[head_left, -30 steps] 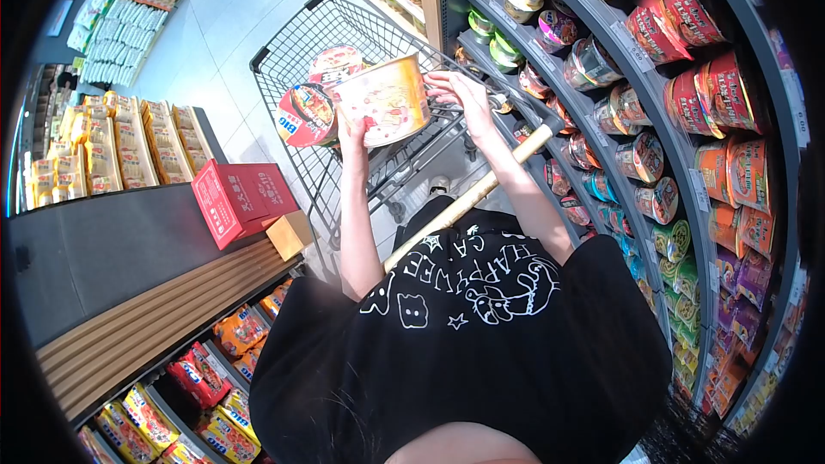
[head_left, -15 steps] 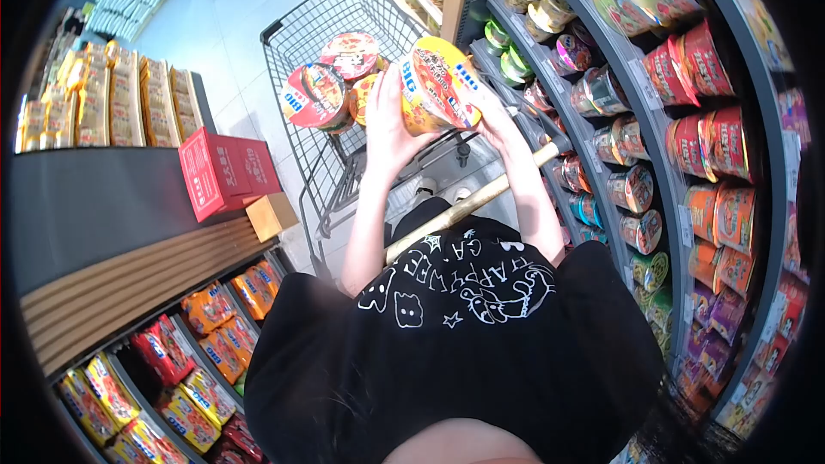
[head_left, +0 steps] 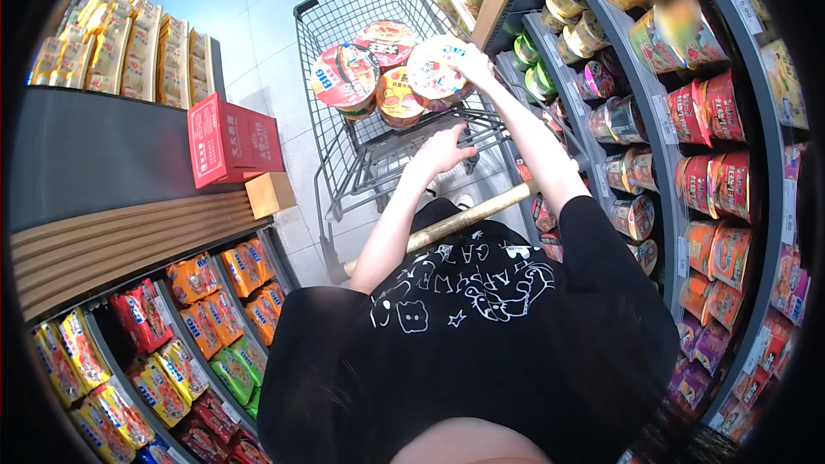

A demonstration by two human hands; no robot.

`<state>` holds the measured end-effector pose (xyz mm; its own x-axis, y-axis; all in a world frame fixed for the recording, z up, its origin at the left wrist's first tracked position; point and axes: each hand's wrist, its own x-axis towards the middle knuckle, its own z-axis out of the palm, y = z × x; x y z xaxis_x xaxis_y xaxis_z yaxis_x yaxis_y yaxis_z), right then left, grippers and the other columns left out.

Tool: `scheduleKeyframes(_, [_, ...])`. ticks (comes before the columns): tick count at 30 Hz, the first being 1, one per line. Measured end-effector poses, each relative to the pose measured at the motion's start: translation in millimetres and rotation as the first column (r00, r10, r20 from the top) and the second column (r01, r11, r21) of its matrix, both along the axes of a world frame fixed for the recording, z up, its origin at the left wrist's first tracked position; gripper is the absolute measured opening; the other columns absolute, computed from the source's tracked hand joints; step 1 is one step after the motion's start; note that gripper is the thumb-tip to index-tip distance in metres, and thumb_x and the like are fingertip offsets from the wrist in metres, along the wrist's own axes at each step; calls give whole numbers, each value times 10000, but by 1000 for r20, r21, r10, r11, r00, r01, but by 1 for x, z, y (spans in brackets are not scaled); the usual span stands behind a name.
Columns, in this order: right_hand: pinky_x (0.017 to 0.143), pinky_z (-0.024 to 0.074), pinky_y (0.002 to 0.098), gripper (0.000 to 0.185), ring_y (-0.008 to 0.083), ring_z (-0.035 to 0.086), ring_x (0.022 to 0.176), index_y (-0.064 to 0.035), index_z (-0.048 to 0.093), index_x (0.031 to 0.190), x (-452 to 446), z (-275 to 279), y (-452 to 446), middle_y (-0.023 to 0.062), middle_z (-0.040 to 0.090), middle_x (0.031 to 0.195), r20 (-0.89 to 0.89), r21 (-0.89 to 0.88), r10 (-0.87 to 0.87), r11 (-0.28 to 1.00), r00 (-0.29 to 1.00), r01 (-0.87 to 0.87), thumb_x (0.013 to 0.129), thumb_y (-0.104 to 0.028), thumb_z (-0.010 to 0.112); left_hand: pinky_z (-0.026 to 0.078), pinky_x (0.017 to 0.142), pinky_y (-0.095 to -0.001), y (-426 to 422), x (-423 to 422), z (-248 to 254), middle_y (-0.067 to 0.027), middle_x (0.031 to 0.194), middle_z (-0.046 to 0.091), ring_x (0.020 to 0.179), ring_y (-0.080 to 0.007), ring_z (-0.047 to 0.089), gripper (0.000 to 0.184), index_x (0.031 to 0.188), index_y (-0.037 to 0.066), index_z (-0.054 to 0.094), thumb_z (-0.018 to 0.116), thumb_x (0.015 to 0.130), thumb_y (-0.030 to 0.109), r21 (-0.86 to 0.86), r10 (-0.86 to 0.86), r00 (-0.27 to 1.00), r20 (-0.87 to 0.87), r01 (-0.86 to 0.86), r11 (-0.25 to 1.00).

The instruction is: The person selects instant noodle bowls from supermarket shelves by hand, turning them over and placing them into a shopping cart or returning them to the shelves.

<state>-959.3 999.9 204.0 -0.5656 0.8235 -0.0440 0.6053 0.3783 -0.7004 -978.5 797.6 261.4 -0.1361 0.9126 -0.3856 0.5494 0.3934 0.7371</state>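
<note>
Inside the wire shopping cart (head_left: 320,43), my right hand (head_left: 471,65) grips the rim of an instant noodle bowl (head_left: 434,69) whose lid looks pale in the glare. It sits at the right of the bowls in the cart. Beside it are an orange-yellow noodle bowl (head_left: 401,101), a red and black BIG noodle bowl (head_left: 344,77) and a red and white noodle bowl (head_left: 385,39). My left hand (head_left: 443,151) hangs empty above the near end of the cart, fingers apart. Under my forearms runs the cart's handle bar (head_left: 468,219).
Shelves of noodle bowls (head_left: 711,103) curve along my right. Packs of noodles (head_left: 206,309) fill racks at lower left, below a dark counter (head_left: 103,155). A red box sign (head_left: 232,142) juts toward the cart. Tiled floor (head_left: 258,9) shows beyond.
The bowl held between both hands has gone forward and down among the other bowls. My left hand has let go and drawn back toward me; my right hand stays on it.
</note>
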Motion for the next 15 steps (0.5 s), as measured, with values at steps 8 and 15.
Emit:
scheduleKeyframes(8, [756, 466, 399, 545, 271, 512, 984, -71, 443, 1107, 13, -29, 4, 160, 534, 1040, 91, -574, -308, 761, 947, 302, 682, -361, 621, 388, 837, -370, -4, 0, 7, -232, 1061, 502, 999, -319, 488, 623, 1195, 36, 381, 550, 721, 404, -24, 48, 998, -34, -49, 998])
scheduleKeyframes(15, [730, 473, 395, 518, 266, 521, 950, -65, 444, 1103, 40, -71, 8, 156, 539, 1025, 22, -853, -619, 398, 785, 337, 689, -329, 611, 369, 870, -365, -3, 4, 0, -217, 1085, 492, 1027, -307, 468, 603, 1187, 21, 383, 558, 725, 368, 9, 15, 1000, -27, -15, 1000])
